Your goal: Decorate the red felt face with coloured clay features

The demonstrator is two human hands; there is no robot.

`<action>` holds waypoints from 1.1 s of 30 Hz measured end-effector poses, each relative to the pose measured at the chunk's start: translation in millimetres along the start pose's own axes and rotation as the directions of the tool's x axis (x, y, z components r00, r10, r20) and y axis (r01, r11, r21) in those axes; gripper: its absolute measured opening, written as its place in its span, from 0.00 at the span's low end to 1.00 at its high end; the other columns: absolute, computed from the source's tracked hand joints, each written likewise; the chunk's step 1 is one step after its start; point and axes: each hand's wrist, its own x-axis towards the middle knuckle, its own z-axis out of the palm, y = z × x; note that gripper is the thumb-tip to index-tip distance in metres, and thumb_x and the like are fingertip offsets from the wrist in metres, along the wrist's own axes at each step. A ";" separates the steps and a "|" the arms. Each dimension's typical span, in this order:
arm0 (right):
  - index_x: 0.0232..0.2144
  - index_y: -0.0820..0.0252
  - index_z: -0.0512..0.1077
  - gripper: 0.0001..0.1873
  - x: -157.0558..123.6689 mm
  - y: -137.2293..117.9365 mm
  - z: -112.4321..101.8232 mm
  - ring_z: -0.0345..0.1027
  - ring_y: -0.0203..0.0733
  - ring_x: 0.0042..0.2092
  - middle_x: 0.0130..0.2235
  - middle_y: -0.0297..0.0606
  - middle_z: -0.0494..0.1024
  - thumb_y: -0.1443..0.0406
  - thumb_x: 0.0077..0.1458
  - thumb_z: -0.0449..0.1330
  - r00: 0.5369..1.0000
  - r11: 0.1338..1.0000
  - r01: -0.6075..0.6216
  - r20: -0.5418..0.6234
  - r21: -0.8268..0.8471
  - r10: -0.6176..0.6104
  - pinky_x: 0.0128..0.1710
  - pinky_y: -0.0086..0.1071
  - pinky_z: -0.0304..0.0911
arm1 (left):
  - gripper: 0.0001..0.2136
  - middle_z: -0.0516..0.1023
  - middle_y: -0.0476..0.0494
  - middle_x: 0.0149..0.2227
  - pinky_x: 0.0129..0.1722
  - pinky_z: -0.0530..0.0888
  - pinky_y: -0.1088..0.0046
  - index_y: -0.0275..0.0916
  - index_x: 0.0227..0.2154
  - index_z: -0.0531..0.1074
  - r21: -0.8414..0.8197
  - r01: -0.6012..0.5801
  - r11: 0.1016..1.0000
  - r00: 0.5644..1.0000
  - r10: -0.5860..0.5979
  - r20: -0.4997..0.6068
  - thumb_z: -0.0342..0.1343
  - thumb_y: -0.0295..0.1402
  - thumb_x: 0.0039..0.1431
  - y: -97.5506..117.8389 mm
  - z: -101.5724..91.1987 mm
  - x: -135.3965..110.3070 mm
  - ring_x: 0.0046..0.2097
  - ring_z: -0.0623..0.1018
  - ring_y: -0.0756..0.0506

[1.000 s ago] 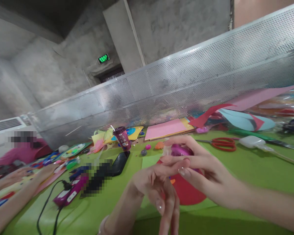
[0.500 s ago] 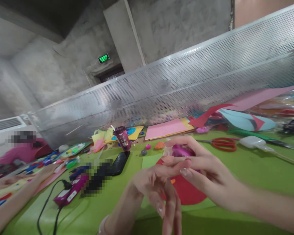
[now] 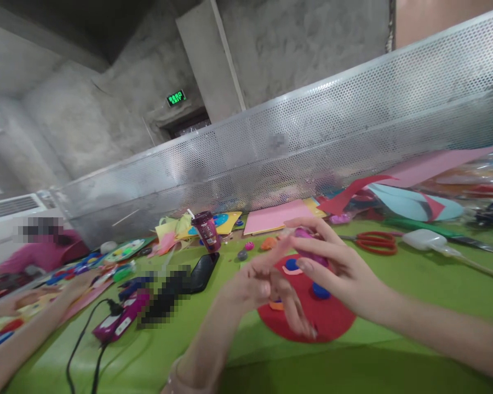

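My left hand (image 3: 258, 290), somewhat blurred, hovers over a red paper disc (image 3: 332, 320) on the green table. Its index finger points up toward my right hand and the other fingers bend downward, apart. My right hand (image 3: 332, 257) is over the disc's far right side, fingers stretched and thumb apart from them. I see nothing gripped in either hand. On the disc lie a blue piece (image 3: 291, 265) with a pale orange rim, another blue piece (image 3: 321, 290) and an orange strip (image 3: 276, 306). A purple lump (image 3: 310, 243) shows partly behind my right fingers.
Behind the disc are a grey ball (image 3: 242, 255), a pink ball (image 3: 249, 246) and an orange lump (image 3: 268, 243). Left stand a drink cup (image 3: 206, 231), a phone (image 3: 204, 272) and a power strip (image 3: 123, 320). Right lie red-handled scissors (image 3: 377, 243). Another person's arm (image 3: 45, 312) reaches in.
My hands have drawn apart, their fingertips no longer pressed together. My left hand has shifted slightly left, uncovering the blue pieces and more of the red disc.
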 end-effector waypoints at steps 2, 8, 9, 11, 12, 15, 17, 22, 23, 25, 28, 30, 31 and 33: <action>0.50 0.42 0.66 0.16 0.4 10.4 0.9 0.56 0.43 0.54 0.52 0.35 0.60 0.62 0.61 0.49 0.999 0.999 -0.015 -0.036 -0.029 0.014 0.52 0.40 0.59 | 0.21 0.73 0.52 0.17 0.28 0.70 0.73 0.44 0.47 0.67 -0.035 -0.134 0.990 0.977 0.126 -0.173 0.56 0.45 0.51 13.8 7.4 5.9 0.24 0.75 0.47; 0.61 0.47 0.43 0.30 -3.5 33.0 5.1 0.51 0.44 0.57 0.57 0.41 0.55 0.67 0.60 0.49 0.995 0.992 -0.013 -0.101 -0.124 0.001 0.56 0.44 0.53 | 0.16 0.63 0.55 0.13 0.25 0.65 0.78 0.38 0.20 0.64 0.117 -0.142 0.983 0.801 0.183 -0.570 0.48 0.43 0.58 16.3 6.5 26.7 0.19 0.66 0.54; 0.61 0.48 0.41 0.31 -4.5 36.2 5.5 0.52 0.45 0.57 0.56 0.43 0.55 0.67 0.60 0.49 0.997 0.990 0.006 -0.081 -0.141 -0.018 0.56 0.45 0.53 | 0.18 0.64 0.54 0.13 0.25 0.66 0.77 0.38 0.19 0.63 0.126 -0.112 0.986 0.816 0.164 -0.554 0.46 0.45 0.58 13.0 4.9 27.9 0.19 0.67 0.53; 0.62 0.49 0.38 0.33 -6.1 42.4 5.2 0.53 0.47 0.56 0.56 0.45 0.56 0.68 0.59 0.49 0.998 0.982 0.050 -0.034 -0.181 -0.057 0.55 0.47 0.54 | 0.20 0.63 0.54 0.11 0.24 0.66 0.76 0.37 0.18 0.64 0.157 -0.048 0.986 0.843 0.124 -0.523 0.44 0.46 0.58 7.4 2.5 28.3 0.17 0.66 0.53; 0.62 0.49 0.37 0.34 -6.7 45.3 4.5 0.53 0.48 0.56 0.56 0.46 0.56 0.69 0.58 0.49 0.997 0.977 0.074 -0.008 -0.201 -0.077 0.54 0.48 0.55 | 0.21 0.62 0.55 0.10 0.22 0.65 0.76 0.38 0.18 0.64 0.180 -0.020 0.984 0.853 0.110 -0.510 0.44 0.47 0.58 5.7 1.8 27.8 0.15 0.64 0.53; 0.62 0.49 0.33 0.36 -7.6 52.1 0.6 0.49 0.51 0.59 0.58 0.47 0.54 0.70 0.59 0.47 0.990 0.951 0.132 0.076 -0.279 -0.115 0.54 0.53 0.54 | 0.20 0.55 0.58 0.06 0.16 0.61 0.77 0.38 0.18 0.65 0.265 0.039 0.963 0.861 0.102 -0.498 0.45 0.46 0.58 5.4 1.2 25.6 0.11 0.57 0.54; 0.62 0.50 0.32 0.36 -7.8 54.1 -2.8 0.47 0.53 0.60 0.59 0.48 0.52 0.70 0.59 0.47 0.982 0.924 0.168 0.139 -0.343 -0.127 0.53 0.54 0.53 | 0.18 0.54 0.59 0.06 0.14 0.58 0.77 0.39 0.16 0.64 0.322 0.071 0.944 0.860 0.106 -0.499 0.47 0.44 0.57 7.2 1.2 24.3 0.10 0.55 0.55; 0.62 0.53 0.33 0.35 -6.7 52.4 -10.2 0.56 0.52 0.52 0.53 0.49 0.59 0.73 0.58 0.44 0.935 0.851 0.293 0.317 -0.436 -0.160 0.48 0.50 0.60 | 0.18 0.56 0.58 0.06 0.13 0.54 0.77 0.39 0.15 0.63 0.417 0.132 0.899 0.887 0.081 -0.456 0.49 0.42 0.55 9.3 0.7 21.8 0.10 0.56 0.55; 0.62 0.54 0.33 0.35 -6.2 51.8 -11.2 0.56 0.52 0.50 0.52 0.49 0.60 0.74 0.58 0.44 0.926 0.838 0.313 0.340 -0.447 -0.164 0.46 0.49 0.61 | 0.17 0.56 0.58 0.06 0.14 0.54 0.77 0.39 0.14 0.63 0.424 0.134 0.896 0.894 0.075 -0.442 0.49 0.41 0.55 9.3 0.7 21.3 0.10 0.56 0.55; 0.62 0.55 0.33 0.36 -5.0 50.7 -13.0 0.56 0.52 0.49 0.51 0.50 0.60 0.76 0.56 0.44 0.902 0.812 0.364 0.389 -0.456 -0.186 0.44 0.48 0.62 | 0.17 0.57 0.58 0.06 0.14 0.55 0.77 0.39 0.15 0.62 0.427 0.134 0.894 0.907 0.063 -0.417 0.48 0.40 0.55 9.4 0.5 20.3 0.10 0.57 0.55; 0.62 0.56 0.32 0.38 -3.0 48.9 -14.9 0.55 0.52 0.50 0.50 0.50 0.59 0.78 0.55 0.44 0.869 0.785 0.426 0.446 -0.450 -0.216 0.44 0.47 0.62 | 0.14 0.56 0.58 0.06 0.14 0.55 0.77 0.38 0.17 0.63 0.408 0.126 0.904 0.925 0.042 -0.378 0.48 0.38 0.54 9.3 -0.5 18.8 0.11 0.57 0.54; 0.62 0.56 0.31 0.38 -2.4 47.6 -15.4 0.54 0.52 0.51 0.51 0.51 0.59 0.78 0.54 0.44 0.861 0.784 0.438 0.457 -0.441 -0.224 0.45 0.46 0.61 | 0.12 0.56 0.57 0.06 0.14 0.56 0.77 0.38 0.18 0.64 0.386 0.119 0.915 0.938 0.024 -0.345 0.47 0.37 0.54 8.1 -2.5 18.0 0.11 0.58 0.53; 0.62 0.56 0.31 0.38 -2.5 47.2 -15.5 0.55 0.52 0.51 0.51 0.51 0.59 0.78 0.54 0.44 0.860 0.788 0.436 0.460 -0.436 -0.221 0.45 0.46 0.61 | 0.12 0.56 0.57 0.06 0.15 0.57 0.77 0.38 0.19 0.65 0.374 0.115 0.920 0.946 0.014 -0.325 0.46 0.36 0.54 7.0 -4.0 17.5 0.11 0.58 0.53; 0.62 0.57 0.31 0.38 -3.0 47.1 -15.5 0.56 0.51 0.50 0.50 0.51 0.59 0.77 0.55 0.44 0.860 0.800 0.424 0.465 -0.424 -0.210 0.45 0.44 0.61 | 0.13 0.57 0.56 0.07 0.15 0.58 0.76 0.37 0.21 0.67 0.353 0.109 0.929 0.958 -0.004 -0.286 0.43 0.37 0.54 4.5 -7.2 16.7 0.11 0.57 0.53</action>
